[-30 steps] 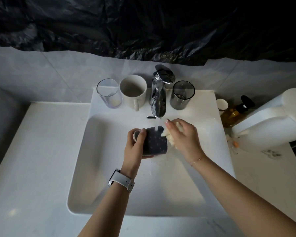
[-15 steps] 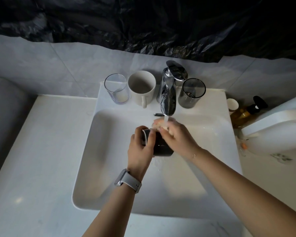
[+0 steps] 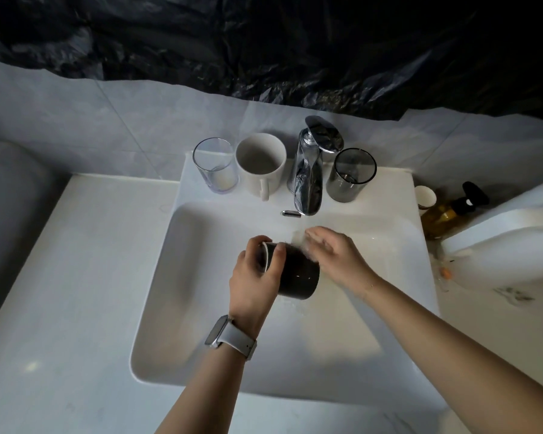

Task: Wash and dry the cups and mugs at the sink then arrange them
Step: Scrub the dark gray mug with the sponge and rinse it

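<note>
— Dark mug [image 3: 298,274] over the sink [image 3: 201,277]: who holds it?
— Our left grip [image 3: 254,277] clasps its rim end; our right grip [image 3: 333,255], fingers relaxed, rests on its far side.
— Beyond the grips?
— We see a clear glass [image 3: 215,166], white mug [image 3: 261,164], faucet [image 3: 309,183], smoked glass [image 3: 351,175].

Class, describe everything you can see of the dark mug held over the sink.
The dark mug looks glossy, likely ceramic, with a pale rim. It is tipped on its side above the sink basin, mouth toward the left hand, whose fingers curl round its rim. The right hand rests against its far side, blurred. No handle shows.
</note>
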Motion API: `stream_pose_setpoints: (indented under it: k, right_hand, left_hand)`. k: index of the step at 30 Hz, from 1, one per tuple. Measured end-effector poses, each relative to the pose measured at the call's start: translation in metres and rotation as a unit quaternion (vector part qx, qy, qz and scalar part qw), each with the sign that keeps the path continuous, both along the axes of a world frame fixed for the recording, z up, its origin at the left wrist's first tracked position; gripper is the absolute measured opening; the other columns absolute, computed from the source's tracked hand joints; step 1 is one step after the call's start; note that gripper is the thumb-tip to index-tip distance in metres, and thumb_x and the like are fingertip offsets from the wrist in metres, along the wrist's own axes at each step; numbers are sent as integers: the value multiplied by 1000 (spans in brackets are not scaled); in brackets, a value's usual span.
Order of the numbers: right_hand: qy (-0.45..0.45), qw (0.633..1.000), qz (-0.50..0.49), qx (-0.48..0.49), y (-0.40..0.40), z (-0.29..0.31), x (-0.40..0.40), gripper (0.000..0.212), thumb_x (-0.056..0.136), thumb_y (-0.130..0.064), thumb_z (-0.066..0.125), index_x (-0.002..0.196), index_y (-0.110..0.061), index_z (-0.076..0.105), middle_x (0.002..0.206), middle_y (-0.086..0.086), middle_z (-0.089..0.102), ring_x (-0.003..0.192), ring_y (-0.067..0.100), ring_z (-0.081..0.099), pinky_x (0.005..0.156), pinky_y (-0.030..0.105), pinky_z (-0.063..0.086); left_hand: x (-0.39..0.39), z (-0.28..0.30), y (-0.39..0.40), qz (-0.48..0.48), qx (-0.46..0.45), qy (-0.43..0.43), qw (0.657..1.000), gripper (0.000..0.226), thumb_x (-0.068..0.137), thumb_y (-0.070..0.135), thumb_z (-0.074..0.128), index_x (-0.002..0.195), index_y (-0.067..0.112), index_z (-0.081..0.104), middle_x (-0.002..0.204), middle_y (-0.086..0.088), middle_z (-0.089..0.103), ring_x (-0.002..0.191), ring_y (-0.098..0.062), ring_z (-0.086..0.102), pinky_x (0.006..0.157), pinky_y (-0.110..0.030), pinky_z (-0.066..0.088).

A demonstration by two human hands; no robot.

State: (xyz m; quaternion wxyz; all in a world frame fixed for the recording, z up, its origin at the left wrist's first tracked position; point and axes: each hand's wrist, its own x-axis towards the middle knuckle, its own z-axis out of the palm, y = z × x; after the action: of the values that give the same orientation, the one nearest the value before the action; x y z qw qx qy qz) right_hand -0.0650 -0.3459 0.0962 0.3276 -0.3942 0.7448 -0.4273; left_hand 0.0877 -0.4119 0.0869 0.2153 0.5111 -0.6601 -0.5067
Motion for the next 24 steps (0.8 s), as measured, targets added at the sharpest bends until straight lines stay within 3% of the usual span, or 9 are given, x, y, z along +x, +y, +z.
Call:
stream_pose_setpoints:
  k: [3, 5, 8, 11, 13, 15, 18, 21, 24]
  right_hand:
    - [47, 996, 50, -56, 21, 7, 22, 19, 93, -8, 57, 107, -12, 69, 100, -8, 70, 88, -6, 63, 80, 12, 47]
    - [43, 995, 72, -57, 7, 6, 25, 19, 93, -15, 57, 108, -14, 69, 112, -7, 69, 96, -2, 63, 88, 17, 49]
    - [23, 999, 34, 4, -12, -3, 4, 15, 91, -23, 54, 89, -14, 66, 86, -2, 69, 71, 11, 61, 72, 32, 52]
    - [-45, 998, -27, 18, 1, -7, -7, 18, 96, -24, 55, 85, -12, 63, 61, -13, 51, 55, 5, 43, 60, 24, 38]
    - [-71, 996, -45, -28, 14, 1, 6, 22, 98, -27, 52, 89, -10, 63, 57, -14, 47, 55, 7, 41, 56, 20, 38]
    - [-86, 993, -67, -50, 9, 3, 15, 24, 99, -26, 50, 92, -6, 63, 57, -14, 47, 56, 8, 41, 54, 20, 39]
    - [-88, 991, -100, 0, -14, -2, 13, 22, 99, -21, 50, 81, -15, 63, 61, -15, 55, 63, 8, 47, 61, 26, 45]
    - [-208, 968, -136, 25, -17, -4, 13, 24, 98, -9, 46, 87, 1, 65, 70, 5, 56, 61, 12, 48, 53, 21, 41]
    - [-246, 957, -153, 14, -4, 0, 20, 26, 99, -9, 44, 81, 4, 58, 60, 9, 46, 52, 13, 42, 50, 23, 37]
  left_hand:
    - [3, -3, 1, 12, 36, 8, 999, 33, 79, 64, 51, 101, 41, 56, 97, 4, 64, 91, -19, 64, 66, -46, 61]
    - [1, -1, 5, 11, 42, 11, 999, 32, 79, 65, 52, 101, 42, 55, 98, 3, 64, 92, -19, 65, 66, -44, 61]
    - [1, 3, 6, -8, -7, -11, 1000, 32, 80, 65, 50, 102, 42, 54, 98, 8, 63, 89, -11, 63, 77, -43, 57]
    - [2, 13, 1, -5, 16, 11, 1000, 30, 83, 62, 51, 103, 39, 56, 98, 4, 64, 90, -16, 63, 66, -35, 59]
    - [3, 20, -5, 14, 61, 45, 997, 18, 92, 51, 55, 101, 35, 57, 98, -1, 64, 89, -21, 64, 53, -27, 56]
    - [3, 22, -10, 38, 117, 87, 989, 12, 97, 42, 54, 100, 31, 59, 99, -3, 63, 90, -26, 66, 52, -35, 59]
    - [5, 25, -12, 43, 204, 140, 968, 26, 100, 44, 48, 108, 21, 59, 107, -7, 64, 92, -29, 69, 57, -41, 59]
    - [6, 24, -18, 51, 285, 210, 934, 47, 99, 52, 42, 116, 12, 58, 107, -12, 69, 87, -27, 72, 58, -36, 57]
    - [6, 22, -26, 38, 325, 247, 912, 45, 99, 51, 36, 110, 16, 62, 96, -8, 72, 78, -21, 71, 54, -33, 54]
